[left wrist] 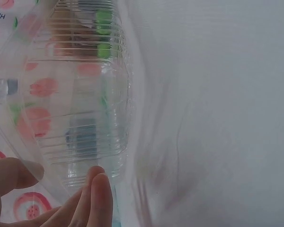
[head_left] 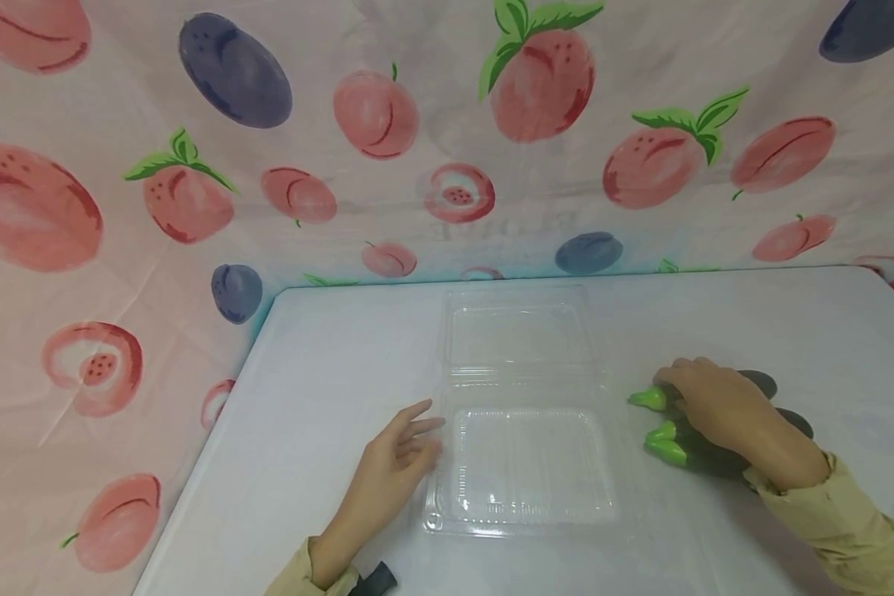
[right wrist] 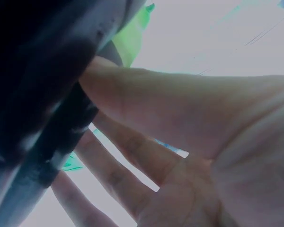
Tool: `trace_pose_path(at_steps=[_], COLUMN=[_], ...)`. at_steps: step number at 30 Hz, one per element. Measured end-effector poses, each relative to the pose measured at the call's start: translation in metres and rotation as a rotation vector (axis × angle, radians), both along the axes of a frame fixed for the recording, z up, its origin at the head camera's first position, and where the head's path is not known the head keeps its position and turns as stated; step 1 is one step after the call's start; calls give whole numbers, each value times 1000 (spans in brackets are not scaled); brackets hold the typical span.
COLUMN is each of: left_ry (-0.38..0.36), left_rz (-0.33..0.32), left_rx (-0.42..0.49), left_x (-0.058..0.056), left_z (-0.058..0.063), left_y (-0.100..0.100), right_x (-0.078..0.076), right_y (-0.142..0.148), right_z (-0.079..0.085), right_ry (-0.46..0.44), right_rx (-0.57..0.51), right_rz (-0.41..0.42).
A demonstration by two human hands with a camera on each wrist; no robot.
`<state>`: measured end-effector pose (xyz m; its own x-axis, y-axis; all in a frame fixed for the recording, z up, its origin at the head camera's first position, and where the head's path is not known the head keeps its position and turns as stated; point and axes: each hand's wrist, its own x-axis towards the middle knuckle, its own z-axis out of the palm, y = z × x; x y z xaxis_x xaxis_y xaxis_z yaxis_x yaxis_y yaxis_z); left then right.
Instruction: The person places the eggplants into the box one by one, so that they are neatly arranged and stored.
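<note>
An unlidded clear plastic clamshell box (head_left: 532,521) lies unfolded in the middle of the white table, its lid (head_left: 521,339) toward the wall. My left hand (head_left: 398,459) is at the box's left edge, fingers loosely spread and holding nothing. Dark eggplants (head_left: 795,420) with green stem ends lie side by side to the right of the box. Over the farthest one, my right hand (head_left: 718,410) reaches down from above. In the right wrist view, the thumb (right wrist: 132,90) and fingers are on either side of that eggplant (right wrist: 66,123). The hand hides much of the eggplants.
A fruit-printed cloth (head_left: 387,190) covers the wall behind and hangs along the left side. The white table (head_left: 328,356) has its left edge beyond my left hand. A black strap-like piece (head_left: 376,579) shows by the left sleeve.
</note>
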<state>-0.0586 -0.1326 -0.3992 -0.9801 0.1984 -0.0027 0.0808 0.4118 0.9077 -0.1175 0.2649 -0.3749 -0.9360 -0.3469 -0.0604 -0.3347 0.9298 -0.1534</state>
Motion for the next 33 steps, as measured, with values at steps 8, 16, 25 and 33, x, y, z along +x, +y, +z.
trace_pose_path(at_steps=[8, 16, 25, 33], left_ry=[5, -8, -14, -40], left_rz=[1, 10, 19, 9], left_rx=[7, 15, 22, 43], left_x=[0, 0, 1, 0], left_z=[-1, -2, -3, -2], left_y=[0, 0, 1, 1], right_x=[-2, -1, -1, 2], right_y=[0, -1, -3, -4], right_z=[2, 7, 14, 18], right_ry=[61, 84, 108, 125], right_rx=[-22, -38, -37, -42], right_rz=[11, 20, 22, 18])
